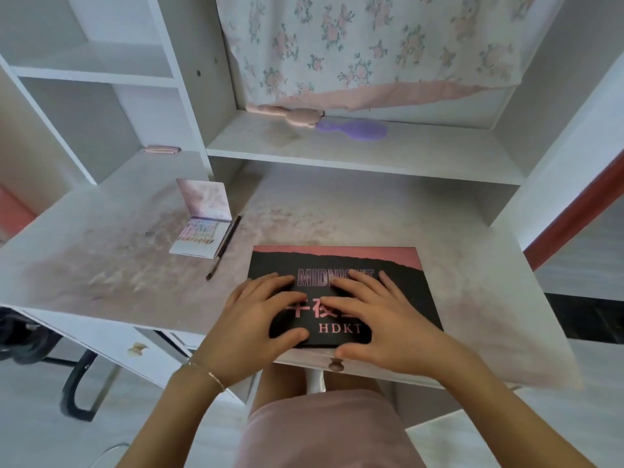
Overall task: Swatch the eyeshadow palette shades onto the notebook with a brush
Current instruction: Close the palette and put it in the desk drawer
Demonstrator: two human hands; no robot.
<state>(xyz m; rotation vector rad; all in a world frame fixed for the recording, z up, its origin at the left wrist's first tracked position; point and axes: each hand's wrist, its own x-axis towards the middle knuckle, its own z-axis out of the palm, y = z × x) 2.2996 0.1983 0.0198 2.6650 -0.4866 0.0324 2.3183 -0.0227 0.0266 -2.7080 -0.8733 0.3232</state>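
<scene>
Nearest to me, both hands lie flat on the closed notebook [341, 292], which sits at the front edge of the worktop [101, 265]. My left hand [250, 329] has its fingers spread and relaxed over the cover's left part, thumb near the lower edge; a thin bracelet [206, 373] circles that wrist. My right hand [381, 325] rests beside it, fingers straight across the printed lettering, thumb at the near edge. Neither grips anything; they press on the cover, close together but not touching.

The notebook cover is black with a pink band along the top and the words MIDNIGHT and HDKT. A round drawer knob [335, 365] shows just beneath the worktop edge.

Farther off to the left, the eyeshadow palette [199, 236] stands open, lid tilted up, rows of pale shades in its base. The brush [224, 246] lies just beside its right edge, well apart from the notebook.

Beyond, on the shelf [354, 150], lies a purple hairbrush [353, 130] next to what seems a pink plush item [287, 114], under a floral cloth [371, 45].
</scene>
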